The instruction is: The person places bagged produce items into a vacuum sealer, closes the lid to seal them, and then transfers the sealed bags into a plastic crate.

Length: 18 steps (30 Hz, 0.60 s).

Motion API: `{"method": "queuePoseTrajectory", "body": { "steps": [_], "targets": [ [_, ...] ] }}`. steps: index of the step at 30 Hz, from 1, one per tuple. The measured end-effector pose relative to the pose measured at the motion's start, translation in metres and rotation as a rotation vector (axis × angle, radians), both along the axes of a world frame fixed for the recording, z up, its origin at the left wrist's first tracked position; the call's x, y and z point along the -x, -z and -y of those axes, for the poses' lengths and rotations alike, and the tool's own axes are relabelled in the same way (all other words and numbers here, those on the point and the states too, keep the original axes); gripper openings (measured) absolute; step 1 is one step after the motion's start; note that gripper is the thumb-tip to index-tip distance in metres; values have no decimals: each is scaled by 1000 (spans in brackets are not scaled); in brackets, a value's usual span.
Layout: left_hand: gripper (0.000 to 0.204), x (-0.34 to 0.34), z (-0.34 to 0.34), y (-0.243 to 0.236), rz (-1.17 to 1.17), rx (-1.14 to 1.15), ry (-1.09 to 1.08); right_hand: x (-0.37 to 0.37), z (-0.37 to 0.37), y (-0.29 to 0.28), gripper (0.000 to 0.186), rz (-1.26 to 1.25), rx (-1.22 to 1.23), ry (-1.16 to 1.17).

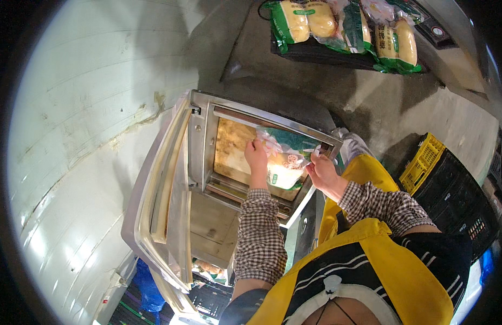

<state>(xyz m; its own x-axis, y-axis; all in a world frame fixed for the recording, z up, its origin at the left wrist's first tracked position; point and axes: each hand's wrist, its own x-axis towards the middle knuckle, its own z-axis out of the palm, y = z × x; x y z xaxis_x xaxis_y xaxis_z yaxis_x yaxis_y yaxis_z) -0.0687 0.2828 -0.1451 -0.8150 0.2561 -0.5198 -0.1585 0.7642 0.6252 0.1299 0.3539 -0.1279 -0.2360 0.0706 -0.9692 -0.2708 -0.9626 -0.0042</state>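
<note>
A steel-framed chamber machine point(202, 154) stands with its padded door point(153, 189) swung out to the left. In its opening, over a stained brownish board point(229, 146), lies a green-and-white printed plastic bag point(283, 176) with pale contents. My left hand point(257, 154) has its fingers closed on the bag's upper left part. My right hand point(322, 170) pinches the bag at its right edge, beside the steel rim. Both arms wear checked sleeve covers.
Several packaged bread-like loaves point(297, 24) rest on a dark support at top. A pale wall point(83, 141) curves at left. Yellow point(419, 165) and black crates point(457, 206) stand at right. Blue plastic point(148, 287) and a black crate point(207, 300) lie low at left.
</note>
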Motion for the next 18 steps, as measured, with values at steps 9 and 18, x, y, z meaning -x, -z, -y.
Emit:
{"method": "queuePoseTrajectory", "body": {
  "steps": [9,18],
  "targets": [
    [24,-23,-8,-7,182,-337,-210,-38,-64,-82,31,-25,-782,-843],
    [26,-21,-5,-1,106,-227,-73,-31,-108,-76,43,200,-1686,-1550]
  ]
}}
